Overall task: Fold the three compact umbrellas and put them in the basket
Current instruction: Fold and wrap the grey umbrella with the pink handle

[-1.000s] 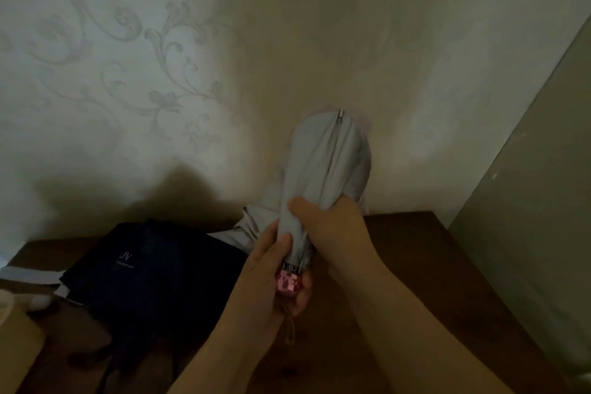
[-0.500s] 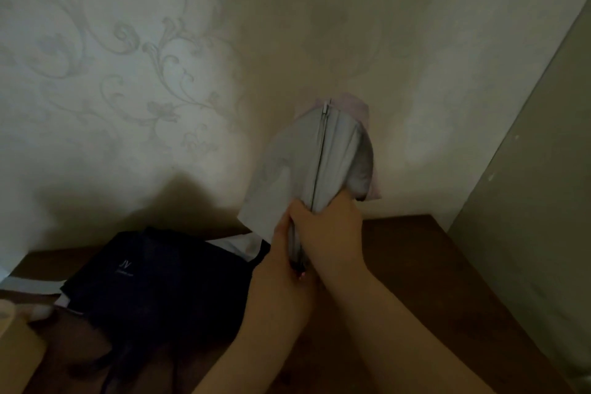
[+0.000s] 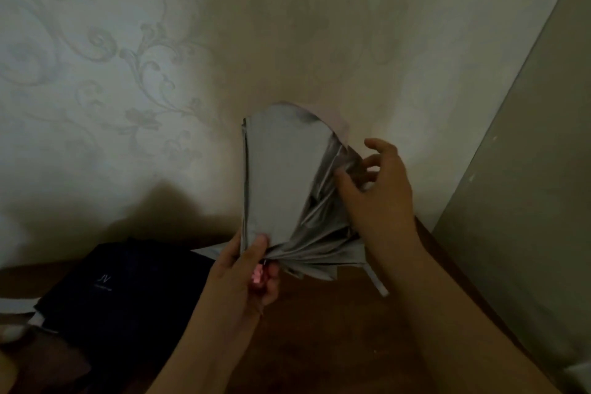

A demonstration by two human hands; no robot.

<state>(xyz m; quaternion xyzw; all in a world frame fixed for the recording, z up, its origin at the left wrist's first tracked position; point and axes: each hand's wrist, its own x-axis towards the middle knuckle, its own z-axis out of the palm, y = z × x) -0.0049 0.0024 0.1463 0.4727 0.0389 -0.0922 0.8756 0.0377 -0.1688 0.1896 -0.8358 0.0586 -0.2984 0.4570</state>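
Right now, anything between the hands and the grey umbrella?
Nothing visible. The left hand already grips the grey umbrella at its gathered base by the pink handle; the right hand touches its folds from the right.

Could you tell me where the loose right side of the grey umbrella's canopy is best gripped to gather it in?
Probably at the splayed folds and ribs of the grey umbrella, coming from the right, where the right hand already reaches; the left hand pins the base.
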